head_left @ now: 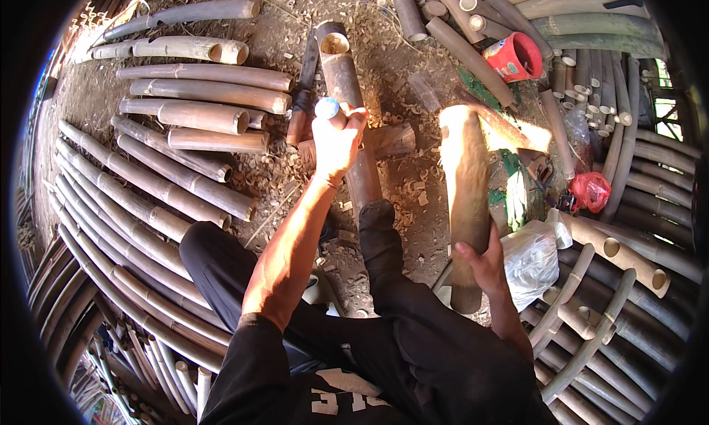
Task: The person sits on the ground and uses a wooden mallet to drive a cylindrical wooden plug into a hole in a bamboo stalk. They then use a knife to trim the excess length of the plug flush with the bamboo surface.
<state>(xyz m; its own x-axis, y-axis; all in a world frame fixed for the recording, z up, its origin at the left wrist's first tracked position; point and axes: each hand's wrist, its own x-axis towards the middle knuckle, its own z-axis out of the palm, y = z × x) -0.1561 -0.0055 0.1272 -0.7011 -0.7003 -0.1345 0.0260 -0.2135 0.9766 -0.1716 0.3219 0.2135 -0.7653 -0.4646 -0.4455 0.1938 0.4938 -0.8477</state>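
Note:
My left hand (336, 144) is closed around an upright round handle with a pale blue-and-white end (327, 108); its lower part is hidden, so I cannot tell the tool's kind. It is held over a bamboo pole (342, 74) with a cut opening near its far end. My right hand (481, 261) grips a thick wooden club (467, 181) near its lower end, with the sunlit far end pointing away from me. My dark-clad leg (380, 237) lies over the near part of the pole. A short log (391, 140) lies crosswise beneath the pole.
Bamboo lengths (199, 93) lie in rows on the left. A red bucket (512, 57) lies tipped at the far right, with a red plastic bag (591, 192) nearer. A clear plastic bag (530, 266) sits beside stacked bamboo (628, 329). Wood chips (410, 196) litter the ground.

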